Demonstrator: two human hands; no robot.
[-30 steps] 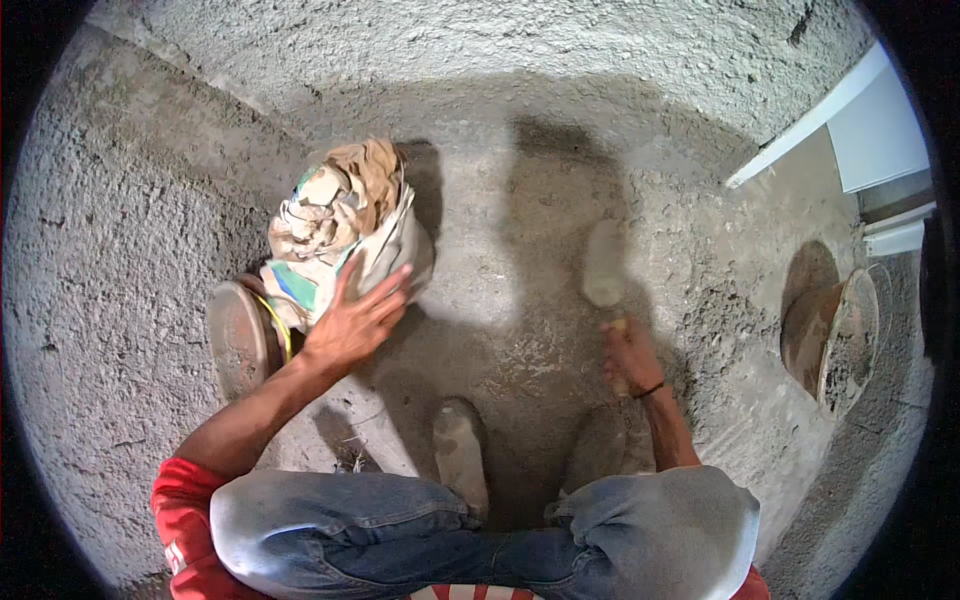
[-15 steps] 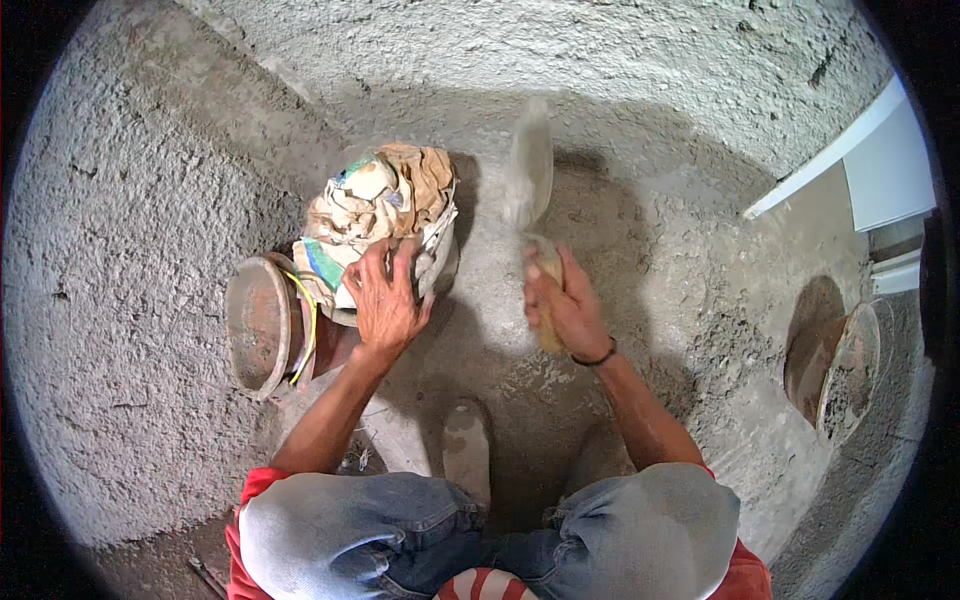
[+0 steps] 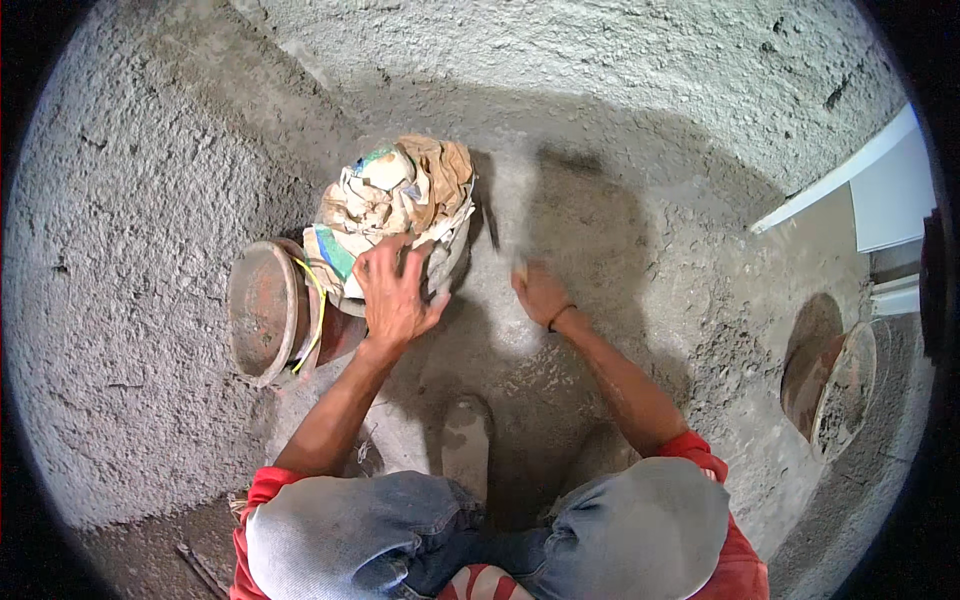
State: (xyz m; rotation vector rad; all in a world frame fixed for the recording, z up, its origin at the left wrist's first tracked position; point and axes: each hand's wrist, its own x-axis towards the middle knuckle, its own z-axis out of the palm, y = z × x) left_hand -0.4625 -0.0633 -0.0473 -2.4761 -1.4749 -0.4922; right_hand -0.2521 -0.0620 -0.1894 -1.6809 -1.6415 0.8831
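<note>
Closely set: crumpled paper (image 3: 400,190) by the left hand (image 3: 395,300), trowel (image 3: 492,215) in the right hand (image 3: 542,295)

From the head camera, a brown bucket (image 3: 265,315) stands on the left, just beside the paper, with a yellow cord (image 3: 318,325) running down between the two and crowding that side. On the right, well apart from both hands, another bucket (image 3: 845,395) has a grey-crusted mouth. A white panel (image 3: 890,200) stands farther up that side. Rough wall (image 3: 560,50) closes off the far side of the grey floor (image 3: 720,290), and the person's jeans (image 3: 340,530) and a dusty shoe (image 3: 465,445) fill the near side.

The paper, tan and white with a green and blue patch, lies straight ahead of the left hand. Those fingers are spread and bent, their tips over its near edge; how hard they press, I cannot tell. The right fingers are curled around the trowel's handle, partly hidden and blurred. Its thin, dark blade points away, just right of the paper.
</note>
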